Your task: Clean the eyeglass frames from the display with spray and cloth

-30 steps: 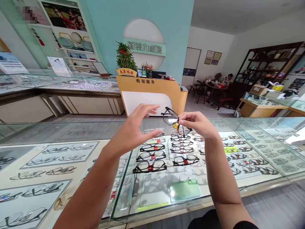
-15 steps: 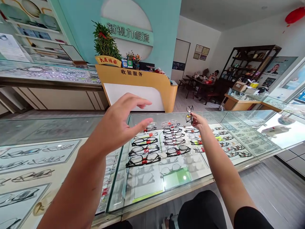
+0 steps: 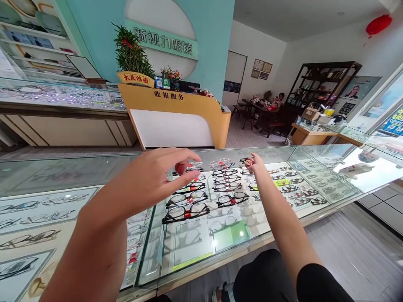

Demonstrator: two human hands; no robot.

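My left hand hovers above the left column of eyeglasses, thumb and index finger apart, with nothing between them. Under and beside it, dark-framed eyeglasses with red tags lie in a column inside the glass display counter. A second column of eyeglasses runs to its right. At the back of the third column, my right hand is closed, its fingers curled at a dark pair of eyeglasses. The hand partly hides that pair, so the exact grip is unclear.
Further eyeglasses lie to the right, and others on trays to the left. Beyond the counter stands a yellow and white cashier desk with a plant. A person sits at a dark table at the back.
My right hand has lowered the upright-held eyeglasses toward the back of the third column. My left hand has dropped slightly, still spread. The view has shifted a little.
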